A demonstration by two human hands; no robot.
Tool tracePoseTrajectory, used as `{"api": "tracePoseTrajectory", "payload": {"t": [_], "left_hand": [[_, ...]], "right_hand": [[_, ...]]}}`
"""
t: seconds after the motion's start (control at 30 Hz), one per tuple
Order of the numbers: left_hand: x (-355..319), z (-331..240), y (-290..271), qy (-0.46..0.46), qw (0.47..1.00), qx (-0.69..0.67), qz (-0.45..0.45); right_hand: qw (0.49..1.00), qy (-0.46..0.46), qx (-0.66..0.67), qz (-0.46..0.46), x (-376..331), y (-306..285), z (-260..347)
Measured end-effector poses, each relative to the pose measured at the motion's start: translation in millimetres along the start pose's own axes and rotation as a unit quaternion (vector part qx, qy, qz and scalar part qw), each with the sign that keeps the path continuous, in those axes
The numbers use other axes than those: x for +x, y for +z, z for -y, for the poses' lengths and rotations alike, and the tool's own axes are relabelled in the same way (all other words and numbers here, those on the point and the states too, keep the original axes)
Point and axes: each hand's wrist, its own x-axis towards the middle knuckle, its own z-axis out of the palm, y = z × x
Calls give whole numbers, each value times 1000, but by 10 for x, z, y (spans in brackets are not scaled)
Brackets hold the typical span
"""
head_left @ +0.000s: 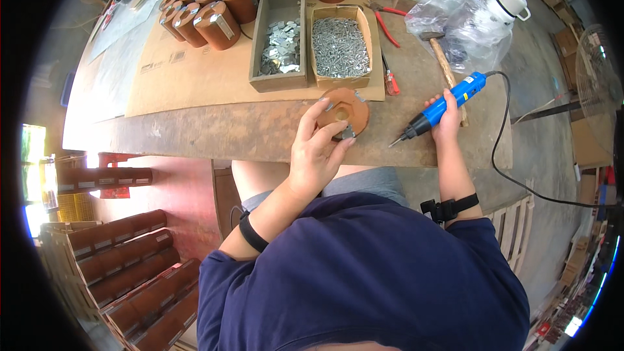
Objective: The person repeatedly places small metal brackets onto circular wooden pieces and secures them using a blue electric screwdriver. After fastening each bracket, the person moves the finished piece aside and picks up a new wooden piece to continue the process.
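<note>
Taking the brown disc (pixel 342 112) at the near edge of the bench (pixel 195 131) as the mark: far to its left and below bench height, long brown cylinders (pixel 123 253) lie stacked in racks. Up and to the left of the disc, finished-looking brown drums (pixel 208 19) with metal clips crowd the back of the bench — that much seems done. Just behind the disc sit two open boxes, one of small metal plates (pixel 281 45), one of screws (pixel 339 45).

The left hand (pixel 318 149) rests on the disc, fingers spread and thumb pinching a small metal plate (pixel 349 132) against its rim. The plate looks set in place but, to my eye, not yet fastened.

Right of the disc, the right hand (pixel 447 114) is clamped round a blue power screwdriver (pixel 439 109), its tip down on bare bench, near the edge. A hammer (pixel 445 65) and a plastic bag (pixel 458 23) lie behind; the cord (pixel 500 149) trails off the right edge.
</note>
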Motion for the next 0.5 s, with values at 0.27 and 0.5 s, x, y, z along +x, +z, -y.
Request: {"api": "tracePoseTrajectory", "payload": {"t": [0.27,0.5], "left_hand": [[-21,-39,-32,-31,999,-17,5],[241,-37,-97,55,998,10,40]], "right_hand": [[1000,-6,20,-6,-43,36,-12],[1000,7,26,-16,-64,-13,5]]}}
